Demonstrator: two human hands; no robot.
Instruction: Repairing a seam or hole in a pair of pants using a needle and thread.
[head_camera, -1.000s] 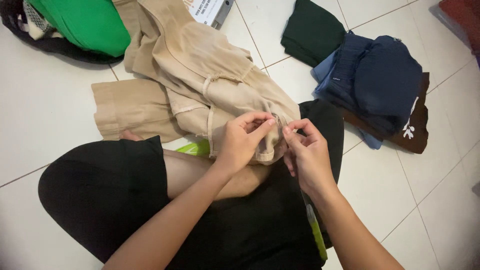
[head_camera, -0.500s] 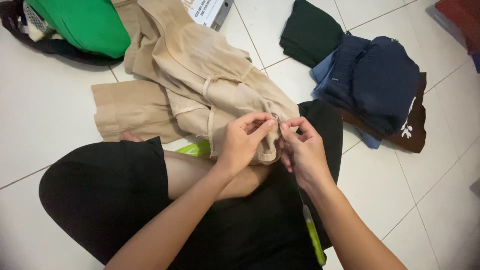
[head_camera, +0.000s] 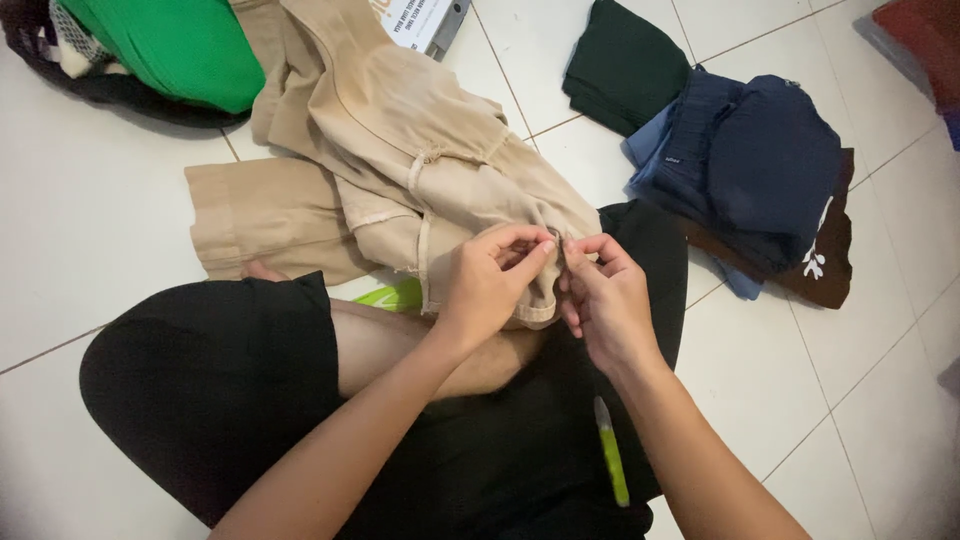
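the beige trousers (head_camera: 400, 150) are spread on the floor (head_camera: 90, 230), long axis running up-left away from the lap. their near edge is pinched between both hands, left hand (head_camera: 490, 280) and right hand (head_camera: 605, 295) almost touching, fingers closed on a small fastener; neither is nearer.

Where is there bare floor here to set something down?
Bare tile lies left of the beige garment, below the green cloth, and at the right below the dark clothes pile. It is crowded around both hands.
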